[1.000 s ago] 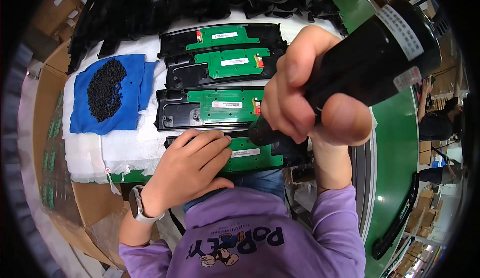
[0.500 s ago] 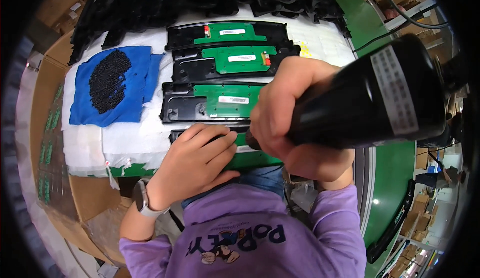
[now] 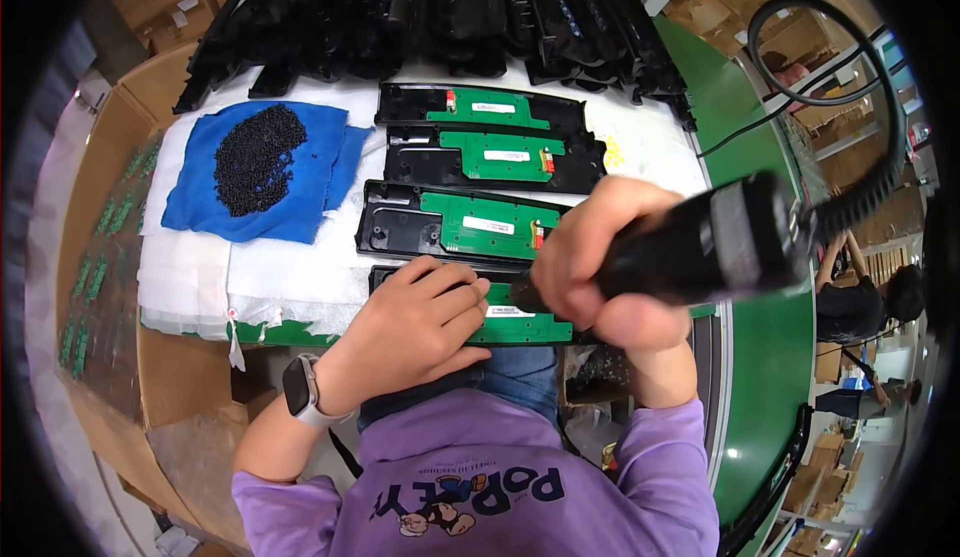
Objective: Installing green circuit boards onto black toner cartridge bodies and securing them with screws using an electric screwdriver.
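The nearest black plastic panel carries a green circuit board with a white label. My left hand, its fingers bent together over the panel and its thumb along the near edge, holds that panel's left part. A black electric screwdriver is in my right hand, fingers wrapped round its front end. It lies slanted, its nose pointing left and down at the board, close to my left fingertips. Whether the bit touches a screw cannot be seen. Beyond lie more panels with green boards, the closest one just past my hands.
Small black screws are heaped on a blue cloth at left. Black plastic parts are piled along the far side. A coiled cable runs from the screwdriver's rear. At right is a green surface; cardboard boxes stand at left.
The view has shifted, so the panels and cloth sit further right in the picture. The screwdriver's rear appears lower and smaller. My left hand stays on the nearest panel.
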Available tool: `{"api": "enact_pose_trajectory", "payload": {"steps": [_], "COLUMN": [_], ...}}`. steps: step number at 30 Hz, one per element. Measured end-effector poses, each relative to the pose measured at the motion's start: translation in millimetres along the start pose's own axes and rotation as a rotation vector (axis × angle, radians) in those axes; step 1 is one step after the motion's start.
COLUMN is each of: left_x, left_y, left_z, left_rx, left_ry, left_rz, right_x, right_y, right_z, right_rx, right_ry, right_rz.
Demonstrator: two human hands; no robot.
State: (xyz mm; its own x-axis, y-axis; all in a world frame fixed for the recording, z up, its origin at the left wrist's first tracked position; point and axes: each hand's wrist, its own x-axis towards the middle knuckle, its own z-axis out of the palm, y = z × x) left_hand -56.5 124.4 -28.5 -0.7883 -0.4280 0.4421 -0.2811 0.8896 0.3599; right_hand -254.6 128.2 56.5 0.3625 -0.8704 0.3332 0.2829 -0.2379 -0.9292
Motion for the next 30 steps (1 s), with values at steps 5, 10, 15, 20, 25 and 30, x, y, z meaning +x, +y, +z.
{"api": "enact_pose_trajectory", "payload": {"steps": [5, 10, 15, 20, 25, 30], "left_x": [6, 2, 4, 16, 23, 34], "left_y": [3, -21, -47, -57, -62, -63], "left_z": [-11, -31, -56, -61, -61, -56], "left_rx": [-0.007, 0.094, 0.117, 0.131, 0.212, 0.135], "left_ry": [0.011, 0.191, 0.139, -0.074, -0.094, -0.007], "left_rz": [-0.001, -0.119, -0.206, -0.247, -0.177, -0.168], "right_x": [-9, -39, -80, -71, -65, -58], "right_y": [-33, -43, -5, 9, 2, 14], "right_z": [-52, -98, -168, -140, -124, -121], "right_rx": [0.072, -0.887, -1.462, -1.776, -0.968, -0.891], "right_ry": [0.042, 0.629, 0.845, 0.724, 0.105, -0.013], "right_rz": [-0.201, 0.311, 0.499, 0.187, 0.165, 0.161]}}
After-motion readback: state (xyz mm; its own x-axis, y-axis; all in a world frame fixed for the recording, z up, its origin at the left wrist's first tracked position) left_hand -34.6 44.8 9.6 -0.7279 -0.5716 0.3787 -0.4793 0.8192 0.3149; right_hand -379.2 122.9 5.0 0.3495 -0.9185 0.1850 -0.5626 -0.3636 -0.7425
